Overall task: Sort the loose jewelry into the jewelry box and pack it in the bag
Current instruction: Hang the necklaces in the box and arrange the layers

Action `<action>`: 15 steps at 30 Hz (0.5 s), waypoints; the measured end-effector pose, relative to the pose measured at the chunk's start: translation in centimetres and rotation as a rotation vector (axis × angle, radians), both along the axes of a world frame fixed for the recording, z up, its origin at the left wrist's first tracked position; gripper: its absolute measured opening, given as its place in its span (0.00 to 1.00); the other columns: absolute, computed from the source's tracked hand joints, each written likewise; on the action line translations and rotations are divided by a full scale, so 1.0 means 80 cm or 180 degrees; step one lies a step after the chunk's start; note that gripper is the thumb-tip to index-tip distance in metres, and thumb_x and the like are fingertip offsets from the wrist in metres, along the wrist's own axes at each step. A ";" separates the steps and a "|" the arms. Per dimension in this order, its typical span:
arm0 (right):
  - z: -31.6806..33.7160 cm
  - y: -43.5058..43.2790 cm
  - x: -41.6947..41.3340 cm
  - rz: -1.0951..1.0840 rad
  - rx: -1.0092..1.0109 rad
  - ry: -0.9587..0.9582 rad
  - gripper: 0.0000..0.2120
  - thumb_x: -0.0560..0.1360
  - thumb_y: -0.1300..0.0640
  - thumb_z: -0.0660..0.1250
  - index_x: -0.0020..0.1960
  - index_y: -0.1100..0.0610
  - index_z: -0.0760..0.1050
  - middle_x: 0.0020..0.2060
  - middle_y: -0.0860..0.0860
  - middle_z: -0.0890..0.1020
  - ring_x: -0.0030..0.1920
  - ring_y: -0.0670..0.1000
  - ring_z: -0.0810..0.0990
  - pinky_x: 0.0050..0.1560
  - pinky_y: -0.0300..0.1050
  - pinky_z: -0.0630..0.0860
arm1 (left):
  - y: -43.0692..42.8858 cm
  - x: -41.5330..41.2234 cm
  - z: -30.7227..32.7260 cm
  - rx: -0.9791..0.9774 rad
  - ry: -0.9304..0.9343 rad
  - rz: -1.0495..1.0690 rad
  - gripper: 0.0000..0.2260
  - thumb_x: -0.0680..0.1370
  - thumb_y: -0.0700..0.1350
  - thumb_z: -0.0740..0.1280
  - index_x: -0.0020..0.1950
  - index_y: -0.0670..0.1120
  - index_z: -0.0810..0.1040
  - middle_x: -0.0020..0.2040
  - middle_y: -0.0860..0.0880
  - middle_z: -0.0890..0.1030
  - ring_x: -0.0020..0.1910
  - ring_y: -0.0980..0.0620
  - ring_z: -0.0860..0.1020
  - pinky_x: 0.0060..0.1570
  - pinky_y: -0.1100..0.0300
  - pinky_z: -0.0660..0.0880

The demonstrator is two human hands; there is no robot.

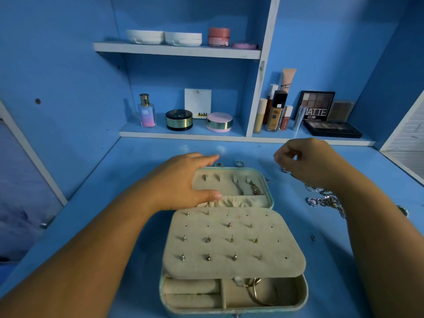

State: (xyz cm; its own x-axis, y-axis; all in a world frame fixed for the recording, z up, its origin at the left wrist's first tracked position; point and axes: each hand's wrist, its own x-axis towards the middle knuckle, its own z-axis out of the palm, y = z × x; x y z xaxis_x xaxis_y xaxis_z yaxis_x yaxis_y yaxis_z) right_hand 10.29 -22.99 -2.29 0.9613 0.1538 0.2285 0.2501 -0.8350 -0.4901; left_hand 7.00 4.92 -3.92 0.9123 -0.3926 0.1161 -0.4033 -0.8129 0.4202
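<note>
Head view: the smooth blue table (pixel 114 203) carries the open jewelry box (pixel 304 294) at near centre. It looks like a rigid, light case lined in soft beige velvet, best taken by its hard rim. Left hand (pixel 181 182) grips the opened lid (pixel 229 180), thumb on the lining, fingers over its far edge. Right hand (pixel 309 161) hovers far right, fingers curled together; whether they pinch anything I cannot tell. Loose chains (pixel 325 201) lie heaped right of the box: limp, likely slippery and tangle-prone, probably best lifted by one end. Two small hard rings (pixel 239 163) sit just beyond the lid. Tiny studs (pixel 208 257) stand pushed into the padded flap (pixel 275 249).
</note>
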 end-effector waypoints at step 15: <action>-0.007 -0.026 0.008 -0.0624 -0.0808 0.0786 0.01 0.75 0.56 0.69 0.44 0.53 0.79 0.44 0.52 0.79 0.44 0.52 0.75 0.45 0.44 0.71 | 0.001 0.004 -0.015 -0.0219 0.0353 -0.0014 0.33 0.72 0.60 0.70 0.76 0.58 0.63 0.69 0.68 0.62 0.65 0.69 0.62 0.67 0.69 0.59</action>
State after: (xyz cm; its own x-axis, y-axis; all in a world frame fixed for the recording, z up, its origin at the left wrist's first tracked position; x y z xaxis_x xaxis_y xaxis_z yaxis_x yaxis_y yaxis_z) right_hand 10.90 -25.09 -2.85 0.9993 -0.0160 -0.0346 -0.0253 -0.9574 -0.2876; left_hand 7.31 4.98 -5.13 0.9194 -0.3912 0.0413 -0.3547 -0.7790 0.5171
